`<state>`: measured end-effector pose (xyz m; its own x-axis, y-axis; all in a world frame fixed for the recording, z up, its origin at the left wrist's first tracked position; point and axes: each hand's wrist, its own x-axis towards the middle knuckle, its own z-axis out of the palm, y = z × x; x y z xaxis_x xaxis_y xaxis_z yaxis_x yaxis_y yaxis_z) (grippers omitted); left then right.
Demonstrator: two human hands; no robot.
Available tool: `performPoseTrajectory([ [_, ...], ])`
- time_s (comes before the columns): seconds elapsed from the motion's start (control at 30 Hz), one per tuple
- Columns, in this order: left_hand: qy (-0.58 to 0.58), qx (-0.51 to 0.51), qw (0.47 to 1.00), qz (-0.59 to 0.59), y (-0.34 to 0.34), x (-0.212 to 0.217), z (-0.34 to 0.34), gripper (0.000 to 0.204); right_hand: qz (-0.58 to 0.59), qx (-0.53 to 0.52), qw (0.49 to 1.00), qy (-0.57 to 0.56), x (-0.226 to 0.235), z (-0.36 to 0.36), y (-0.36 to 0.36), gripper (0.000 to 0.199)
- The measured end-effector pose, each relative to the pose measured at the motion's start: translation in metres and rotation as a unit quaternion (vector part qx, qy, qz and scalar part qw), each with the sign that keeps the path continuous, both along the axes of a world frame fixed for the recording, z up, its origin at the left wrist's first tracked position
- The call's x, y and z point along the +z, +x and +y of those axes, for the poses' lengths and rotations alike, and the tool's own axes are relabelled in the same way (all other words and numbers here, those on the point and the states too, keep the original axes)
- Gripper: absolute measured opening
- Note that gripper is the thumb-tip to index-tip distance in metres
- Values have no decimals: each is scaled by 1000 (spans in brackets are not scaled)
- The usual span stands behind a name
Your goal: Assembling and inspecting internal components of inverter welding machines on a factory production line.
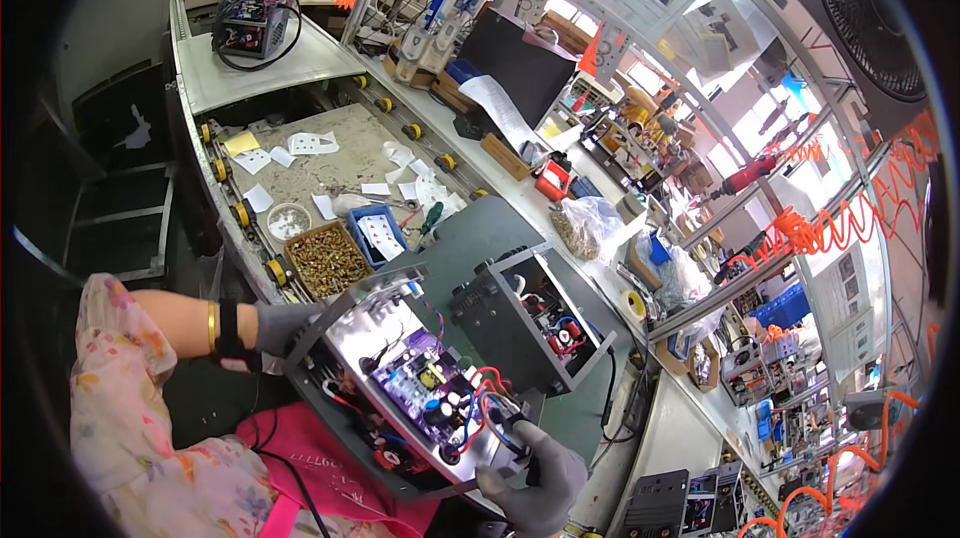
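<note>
An open electronic unit (425, 398), with a dark metal case, a purple circuit board and red, blue and white wires, is tilted in front of me. My left hand (284, 330), in a grey glove, grips its left end; some fingers are hidden by the case. At the right end, my gloved right hand (545, 486) has its thumb by the panel's outer edge and a fingertip against the wires (490, 403), closed around that end. Just beyond it, a second dark-cased unit (535, 318) stands on the green-grey work surface (490, 223).
Past my left hand are a bin of brass-coloured fittings (327, 260), a blue tray (378, 234) with cards and a round white dish (289, 221). Another unit (255, 20) sits at the far left. Coiled orange hoses (800, 228) hang at the right. Dark units (655, 505) stand lower right.
</note>
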<state>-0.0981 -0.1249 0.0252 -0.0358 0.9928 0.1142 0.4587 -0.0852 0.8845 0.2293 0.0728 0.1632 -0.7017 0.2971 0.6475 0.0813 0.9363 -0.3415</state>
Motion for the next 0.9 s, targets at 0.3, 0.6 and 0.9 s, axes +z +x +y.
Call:
performPoseTrajectory([
  [0.3,191,107,908,-358,43,32,62,64,-15,-74,960,269,-29,3,54,46],
  [0.6,145,186,970,-48,59,29,72,58,-51,-283,957,-29,-198,-46,115,62],
  [0.9,285,49,897,336,5,33,121,46,-314,44,867,-385,-136,24,120,52],
])
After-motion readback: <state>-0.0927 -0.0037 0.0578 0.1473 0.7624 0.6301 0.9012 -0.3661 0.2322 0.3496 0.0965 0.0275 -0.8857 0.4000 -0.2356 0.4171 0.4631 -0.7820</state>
